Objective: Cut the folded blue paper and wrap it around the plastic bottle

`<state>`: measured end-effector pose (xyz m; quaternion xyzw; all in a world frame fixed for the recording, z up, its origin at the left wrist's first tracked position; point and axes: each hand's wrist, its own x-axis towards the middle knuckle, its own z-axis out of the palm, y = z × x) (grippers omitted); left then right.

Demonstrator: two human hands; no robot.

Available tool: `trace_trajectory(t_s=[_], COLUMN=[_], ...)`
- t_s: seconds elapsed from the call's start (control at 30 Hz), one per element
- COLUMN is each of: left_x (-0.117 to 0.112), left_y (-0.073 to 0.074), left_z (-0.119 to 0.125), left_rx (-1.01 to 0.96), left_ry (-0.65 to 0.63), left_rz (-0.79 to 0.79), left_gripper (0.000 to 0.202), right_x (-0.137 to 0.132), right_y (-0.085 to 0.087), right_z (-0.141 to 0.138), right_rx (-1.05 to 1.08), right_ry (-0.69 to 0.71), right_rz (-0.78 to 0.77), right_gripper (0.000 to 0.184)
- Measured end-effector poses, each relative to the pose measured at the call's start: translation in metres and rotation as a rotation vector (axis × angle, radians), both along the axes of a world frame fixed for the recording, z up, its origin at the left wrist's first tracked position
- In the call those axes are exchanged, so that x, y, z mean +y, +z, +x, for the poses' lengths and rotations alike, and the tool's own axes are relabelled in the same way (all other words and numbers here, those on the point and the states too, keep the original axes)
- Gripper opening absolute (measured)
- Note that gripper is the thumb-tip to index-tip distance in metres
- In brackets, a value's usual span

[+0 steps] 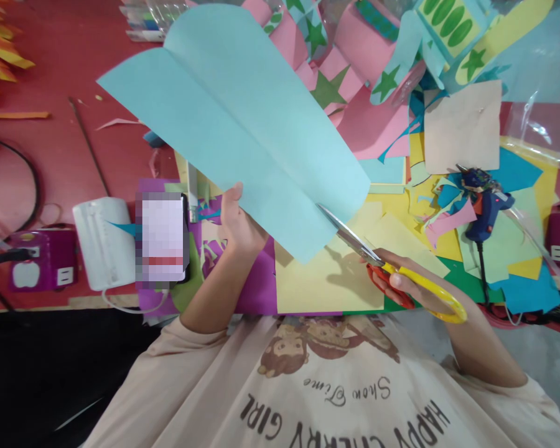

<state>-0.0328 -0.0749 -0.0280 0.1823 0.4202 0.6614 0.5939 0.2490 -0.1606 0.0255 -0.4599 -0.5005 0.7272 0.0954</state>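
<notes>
A large light-blue sheet of paper [261,137], creased down its length and rounded at the far end, is held above the table. My left hand [240,221] grips its near-left edge; the thumb lies on top and the other fingers are hidden beneath. In my right hand [401,274] are scissors [354,239] with one yellow and one red handle. Their blades meet the near edge of the sheet at its right part, one blade lying over the paper. Under the sheet lies pale yellow paper [326,286].
A glue gun [483,211] rests among paper scraps at right. Pink and blue paper pieces with green stars [329,87] fill the back. Left are a phone [163,236], a white box-shaped device [103,242] and a purple socket block [42,258] with cables.
</notes>
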Motion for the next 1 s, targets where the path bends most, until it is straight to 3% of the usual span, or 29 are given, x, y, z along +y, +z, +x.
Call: trace_trajectory(t_s=[0.5,0.83,1.0], left_x=[0.002,0.003,0.002], left_y=[0.003,0.009,0.008], left_z=[-0.001,0.001,0.000], left_rx=[0.001,0.014,-0.014], left_ry=[0.024,0.058,0.031], left_rz=[0.016,-0.011,0.027], left_gripper=[0.014,0.026,0.025], right_x=[-0.005,-0.003,-0.006], right_y=[-0.006,0.001,-0.001], right_z=[-0.006,-0.016,-0.014], right_rx=[0.027,0.011,0.028], right_ry=[-0.096,-0.171,-0.165], right_rz=[-0.057,-0.141,-0.105], right_gripper=[0.058,0.060,0.060])
